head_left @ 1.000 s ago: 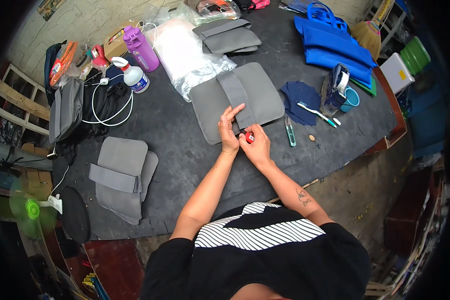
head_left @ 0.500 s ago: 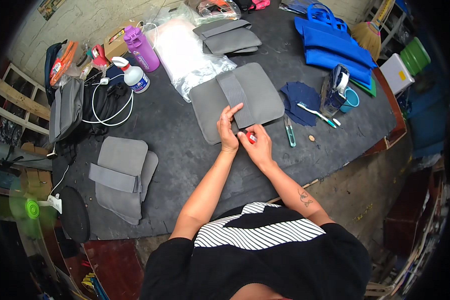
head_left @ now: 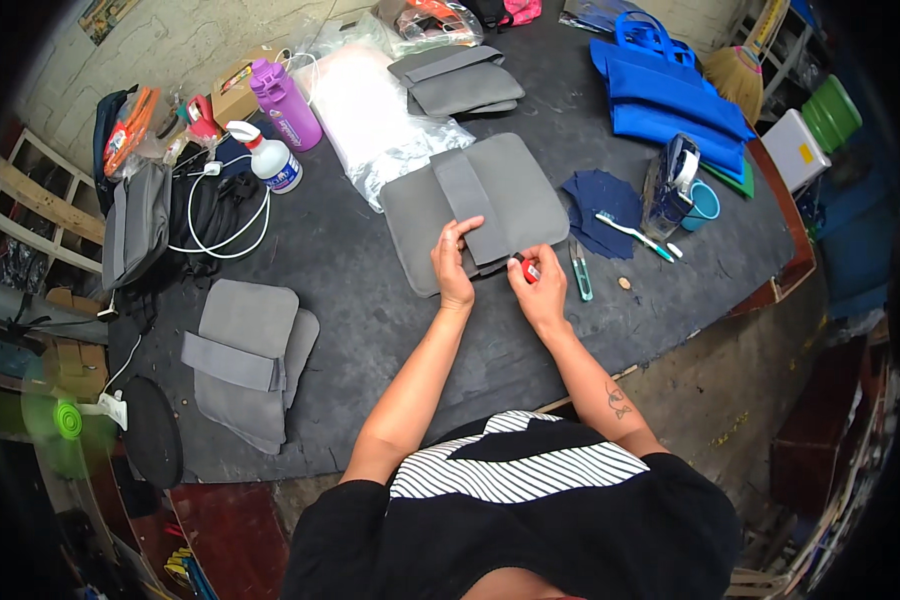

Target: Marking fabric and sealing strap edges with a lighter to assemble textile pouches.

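Both forearms reach forward from the lower edge, elbows bent, and converge so the hands sit near each other, slightly apart. The left forearm point(head_left: 405, 390) slants up and rightward to the left hand point(head_left: 452, 272), its index finger extended toward the right; how far the thumb closes is unclear. The right forearm point(head_left: 595, 372), tattooed near the elbow, slants leftward to the right hand point(head_left: 542, 292), whose fingers curl inward, thumb pointing forward.

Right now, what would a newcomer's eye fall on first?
Probably the bright blue bag at the far right of the dark table, then the purple bottle toward its far left. In the middle, the left hand lies over the strap of a gray pad; the right hand holds a small red object.
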`<control>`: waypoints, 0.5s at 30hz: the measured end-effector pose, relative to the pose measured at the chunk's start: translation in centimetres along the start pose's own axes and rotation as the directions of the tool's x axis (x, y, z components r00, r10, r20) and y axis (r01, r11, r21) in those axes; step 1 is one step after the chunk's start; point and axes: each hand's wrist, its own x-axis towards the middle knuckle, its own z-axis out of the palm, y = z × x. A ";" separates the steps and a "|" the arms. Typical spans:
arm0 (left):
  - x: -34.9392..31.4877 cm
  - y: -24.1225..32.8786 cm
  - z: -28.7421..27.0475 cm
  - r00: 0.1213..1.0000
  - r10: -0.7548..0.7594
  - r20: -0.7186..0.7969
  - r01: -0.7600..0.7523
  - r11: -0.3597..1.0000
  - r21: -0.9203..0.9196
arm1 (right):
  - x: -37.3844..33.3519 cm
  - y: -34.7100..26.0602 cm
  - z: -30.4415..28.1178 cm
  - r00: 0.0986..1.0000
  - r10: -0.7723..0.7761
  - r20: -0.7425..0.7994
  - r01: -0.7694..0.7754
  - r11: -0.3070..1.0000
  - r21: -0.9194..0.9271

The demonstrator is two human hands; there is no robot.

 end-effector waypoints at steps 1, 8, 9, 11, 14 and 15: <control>0.3 -0.4 -0.1 1.000 0.006 -0.001 -0.006 1.000 0.001 | 0.2 -0.4 -0.2 0.999 0.036 -0.009 -0.035 0.997 0.071; 3.1 1.8 0.0 0.887 -0.459 0.061 0.453 0.835 -0.312 | 4.1 -0.5 0.1 0.933 0.109 0.343 -0.271 0.840 0.470; 4.3 2.6 -0.4 0.891 -0.450 0.063 0.445 0.838 -0.315 | 4.4 -0.7 -0.1 0.839 0.069 0.540 -0.406 0.739 0.537; 6.2 4.9 -1.4 0.793 -0.539 0.286 0.607 0.738 -0.295 | 3.6 -1.8 -0.7 0.864 0.024 0.503 -0.343 0.758 0.554; 7.8 9.4 -0.9 0.862 -0.412 0.295 0.504 0.758 -0.414 | 1.3 -1.2 -1.4 0.882 0.013 0.471 -0.266 0.839 0.475; 8.3 11.0 -1.3 0.844 -0.353 0.403 0.520 0.723 -0.455 | 0.2 -1.3 -1.6 0.892 -0.018 0.451 -0.225 0.848 0.480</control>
